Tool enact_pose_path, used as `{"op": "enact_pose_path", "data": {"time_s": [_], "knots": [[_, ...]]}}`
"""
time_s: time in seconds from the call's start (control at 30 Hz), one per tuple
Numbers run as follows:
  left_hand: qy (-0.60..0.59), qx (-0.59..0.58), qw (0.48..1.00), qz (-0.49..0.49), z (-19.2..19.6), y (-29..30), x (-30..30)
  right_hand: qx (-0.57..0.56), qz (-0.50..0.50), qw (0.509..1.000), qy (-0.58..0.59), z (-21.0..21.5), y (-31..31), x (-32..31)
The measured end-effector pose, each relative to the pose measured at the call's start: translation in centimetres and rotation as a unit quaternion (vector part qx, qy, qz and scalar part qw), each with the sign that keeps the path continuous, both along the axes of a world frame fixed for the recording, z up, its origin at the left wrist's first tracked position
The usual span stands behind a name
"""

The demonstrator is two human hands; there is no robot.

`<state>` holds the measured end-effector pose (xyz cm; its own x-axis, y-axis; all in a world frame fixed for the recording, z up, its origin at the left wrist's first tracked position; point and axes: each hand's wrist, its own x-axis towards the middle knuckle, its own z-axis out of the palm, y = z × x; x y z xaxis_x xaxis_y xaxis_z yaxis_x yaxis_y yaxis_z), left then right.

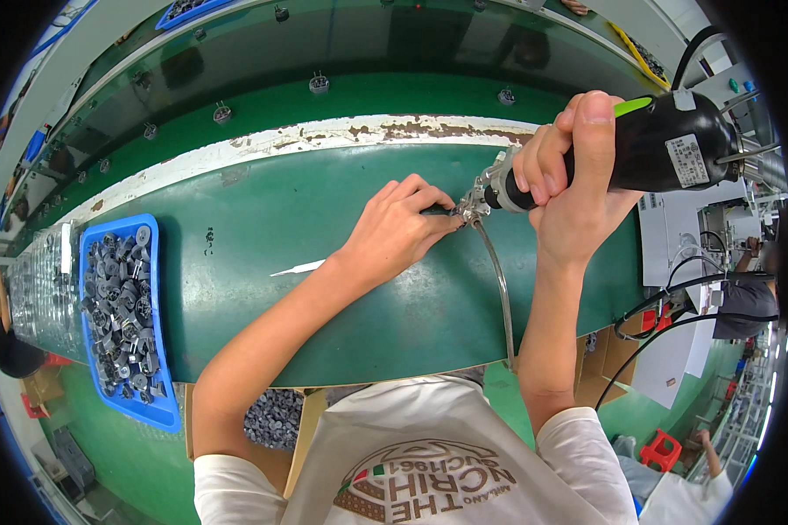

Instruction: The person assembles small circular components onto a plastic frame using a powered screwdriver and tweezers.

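Observation:
My right hand [578, 166] is wrapped round the black body of a power screwdriver [674, 144], which has a lime-green lever and lies tilted across the upper right. Its metal nose [474, 203] points left and down, and a clear hose [501, 293] runs from it toward the table's front edge. At that nose, my left hand [398, 229] pinches a small dark part [438, 209], mostly hidden by the fingers. The nose appears to meet the part; exact contact cannot be made out. Both hands are above the green tabletop [271, 206].
A blue tray [155, 289] full of grey-black round parts stands at left. Beyond the chipped white ledge [324, 136], a green conveyor [271, 101] carries spaced parts. Below the table edge sits a cardboard box of parts [274, 418]. Black cables [665, 302] loop at right. Other people are at both sides.

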<state>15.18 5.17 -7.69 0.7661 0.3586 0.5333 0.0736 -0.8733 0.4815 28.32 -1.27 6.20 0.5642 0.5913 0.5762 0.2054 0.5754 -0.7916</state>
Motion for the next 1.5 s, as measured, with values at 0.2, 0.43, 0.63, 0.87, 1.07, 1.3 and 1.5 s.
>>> {"op": "enact_pose_path", "data": {"time_s": [0.2, 0.43, 0.63, 0.87, 1.07, 1.3, 1.5], "knots": [[-0.005, -0.001, 1.0, 0.003, 0.1, 0.0, 0.0, 0.0, 0.001, 1.0, -0.004, -0.1, 0.1, -0.1], [-0.001, -0.003, 1.0, 0.003, 0.1, 0.0, 0.1, -0.004, -0.002, 1.0, -0.001, -0.2, 0.3, -0.1], [-0.005, -0.003, 1.0, 0.002, 0.0, 0.1, 0.1, -0.011, 0.008, 1.0, -0.012, 0.0, 0.8, 0.1], [0.016, -0.024, 1.0, -0.005, 0.5, 0.2, 0.0, -0.012, 0.017, 1.0, -0.02, -0.2, 0.9, 0.3], [0.071, -0.072, 0.986, -0.134, 2.9, 3.1, -1.5, 0.056, 0.156, 0.986, 0.008, 3.0, -2.9, 2.6], [0.036, -0.089, 0.992, 0.087, 4.8, 10.6, -1.6, 0.034, 0.025, 0.999, -0.012, 3.1, -2.9, 2.7], [0.063, 0.046, 0.964, 0.254, 0.8, 16.8, 0.6, 0.047, 0.012, 0.999, 0.015, 2.8, -1.6, 1.6]]}}
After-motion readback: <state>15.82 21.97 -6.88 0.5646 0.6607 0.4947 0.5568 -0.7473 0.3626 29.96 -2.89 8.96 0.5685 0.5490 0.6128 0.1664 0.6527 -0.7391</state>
